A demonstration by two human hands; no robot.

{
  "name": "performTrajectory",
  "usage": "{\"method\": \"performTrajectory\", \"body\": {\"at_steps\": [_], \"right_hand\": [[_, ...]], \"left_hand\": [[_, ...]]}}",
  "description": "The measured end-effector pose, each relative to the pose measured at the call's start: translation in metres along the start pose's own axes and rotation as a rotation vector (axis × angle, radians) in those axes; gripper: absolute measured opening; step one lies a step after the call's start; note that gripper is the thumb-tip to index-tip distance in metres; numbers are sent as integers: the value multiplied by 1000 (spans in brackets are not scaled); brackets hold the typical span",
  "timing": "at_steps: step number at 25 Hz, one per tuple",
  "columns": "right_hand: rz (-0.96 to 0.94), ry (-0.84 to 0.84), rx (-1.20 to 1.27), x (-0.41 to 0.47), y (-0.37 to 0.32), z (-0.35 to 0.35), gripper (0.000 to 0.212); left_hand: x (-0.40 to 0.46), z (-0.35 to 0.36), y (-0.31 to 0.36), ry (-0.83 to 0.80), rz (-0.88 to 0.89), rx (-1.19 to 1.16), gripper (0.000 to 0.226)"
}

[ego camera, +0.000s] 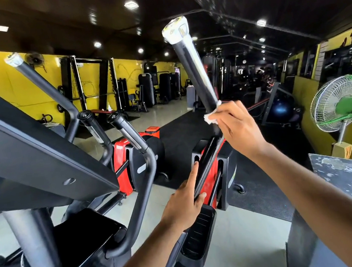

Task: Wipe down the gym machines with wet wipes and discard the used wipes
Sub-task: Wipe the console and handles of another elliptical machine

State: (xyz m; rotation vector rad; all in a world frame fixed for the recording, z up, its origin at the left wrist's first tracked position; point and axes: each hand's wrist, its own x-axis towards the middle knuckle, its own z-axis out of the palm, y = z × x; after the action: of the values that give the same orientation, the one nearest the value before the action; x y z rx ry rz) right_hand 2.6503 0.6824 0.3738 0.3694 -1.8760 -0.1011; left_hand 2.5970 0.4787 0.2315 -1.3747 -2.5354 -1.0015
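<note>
White wipe (209, 117) clamped in right hand (237, 129) grip against handlebar (194, 73), left hand (184, 201) clasping lower bar (204, 165)

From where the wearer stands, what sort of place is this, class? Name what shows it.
Almost certainly a gym: an elliptical handlebar being wiped, a squat rack against the yellow wall, and a blue exercise ball.

I'm seeing yellow walls (20, 85) lining the left | square ceiling lights (131, 4) glowing on a dark ceiling | pale floor (161, 110) carrying black mats (177, 131) | green pedestal fan (342, 108) standing right.
</note>
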Motion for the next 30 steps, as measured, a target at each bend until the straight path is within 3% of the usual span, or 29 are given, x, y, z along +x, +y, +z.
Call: {"method": "performTrajectory", "body": {"at_steps": [5,10,15,20,23,28,30], "right_hand": [[-631,49,-358,123,-17,-31,21],[-874,-75,-673,141,6,-46,24],[-976,-485,-764,112,16,-56,41],[-996,-375,-867,170,-21,-57,35],[-912,-489,-1083,189,-20,-51,38],[-991,-653,-1208,146,-27,-39,42],[-988,-759,-1228,116,-21,-26,33]], "left_hand": [[0,0,1,-1,-5,2,88],[0,2,1,4,-19,22,87],[1,5,-4,15,-6,-2,86],[1,6,-8,29,25,0,89],[1,7,-9,30,34,4,90],[1,8,-10,35,46,15,91],[0,8,-10,21,46,13,92]]}}
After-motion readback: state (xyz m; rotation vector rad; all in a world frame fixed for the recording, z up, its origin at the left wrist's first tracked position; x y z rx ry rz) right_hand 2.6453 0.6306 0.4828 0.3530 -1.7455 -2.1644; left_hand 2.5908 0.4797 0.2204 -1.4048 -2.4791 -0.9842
